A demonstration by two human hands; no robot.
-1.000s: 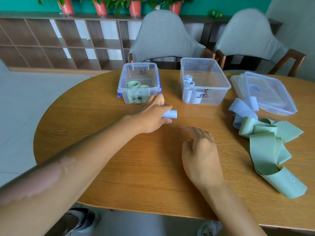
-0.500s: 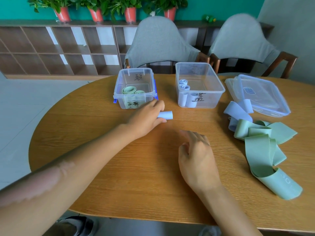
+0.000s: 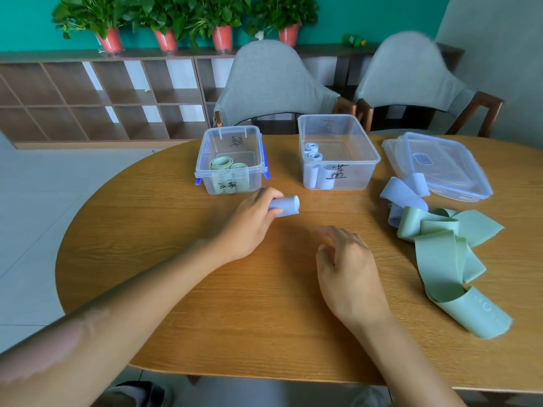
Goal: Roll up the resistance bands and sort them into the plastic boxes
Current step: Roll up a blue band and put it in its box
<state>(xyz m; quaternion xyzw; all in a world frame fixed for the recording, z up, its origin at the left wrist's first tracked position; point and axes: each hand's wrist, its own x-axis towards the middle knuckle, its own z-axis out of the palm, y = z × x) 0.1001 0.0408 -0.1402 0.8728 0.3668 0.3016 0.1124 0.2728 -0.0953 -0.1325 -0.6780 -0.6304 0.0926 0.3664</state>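
- Wooden table [image 3: 205, 304] carried two clear boxes.
- Left hand [image 3: 249, 224] gripped a rolled blue band [image 3: 286, 205], just before the green-band box [image 3: 232, 160].
- Right hand [image 3: 349, 274], nearer than that box, rested loosely curled, holding nothing.

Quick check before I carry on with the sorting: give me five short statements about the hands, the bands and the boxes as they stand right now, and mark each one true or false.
1. The left hand grips a rolled blue band. True.
2. The right hand holds a green band. False: it holds nothing and hovers just over the table.
3. The left box contains green rolls. True.
4. The right box has its lid on. False: it is open, and the lids lie on the table to its right.
5. All loose bands are already rolled. False: unrolled green bands and a blue band lie in a pile at right.
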